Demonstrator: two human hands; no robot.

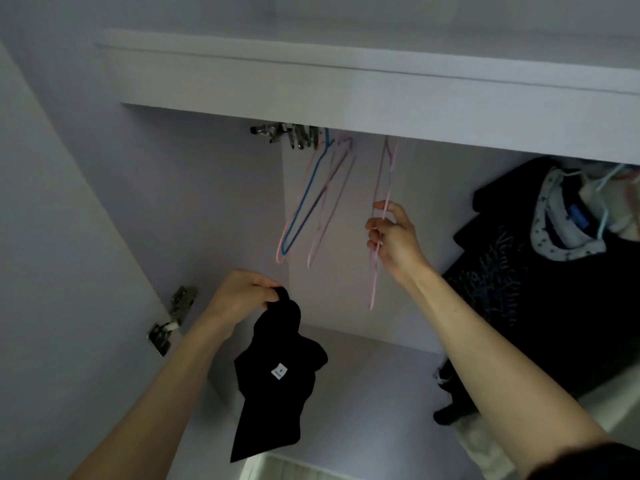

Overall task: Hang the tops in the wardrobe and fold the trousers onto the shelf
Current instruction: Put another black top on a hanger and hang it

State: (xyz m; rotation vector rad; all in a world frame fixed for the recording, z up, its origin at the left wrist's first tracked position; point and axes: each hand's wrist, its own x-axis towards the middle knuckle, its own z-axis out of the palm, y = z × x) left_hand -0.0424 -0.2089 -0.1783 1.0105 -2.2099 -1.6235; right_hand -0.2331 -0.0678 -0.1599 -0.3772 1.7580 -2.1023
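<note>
Inside the white wardrobe (207,188), dark tops (540,289) already hang at your right. Lower left, your left hand (239,299) pinches a bunched black top (277,375) by its upper edge, so it dangles in front of the open compartment. Your right hand (394,237) curls its fingers around a pink hanger (381,188) hanging from above, just beside other empty hangers (311,202).

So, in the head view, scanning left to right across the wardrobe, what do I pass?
Door hinge → left hand holding the black top → blue hanger → pink hanger in the right hand → dark printed shirt already hanging.
</note>
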